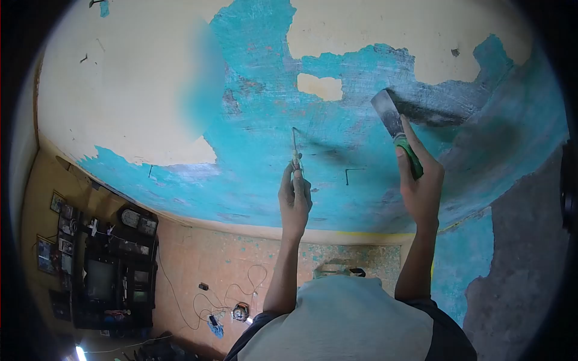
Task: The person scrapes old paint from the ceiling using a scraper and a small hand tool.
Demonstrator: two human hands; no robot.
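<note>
My right hand (423, 183) grips the green handle of a paint scraper (391, 117), its index finger stretched along the handle toward the blade. The wide metal blade points up and left, close to the wall, beside a dark grey scraped patch. In my left hand (294, 201) is a thin rod-like tool (295, 144), pinched between the fingers with its narrow tip pointing up at the wall. The wall (253, 144) shows turquoise under torn-edged areas of cream paint (138, 90). A small cream island (320, 87) of paint remains between and above the two tools.
Bent nails (347, 175) stick out of the wall near my hands. Below, the floor (180, 259) carries paint flakes, loose cables and a small round device (241, 311). A dark cabinet (114, 271) with a television stands at the left. Bare grey wall (524, 259) lies at the right.
</note>
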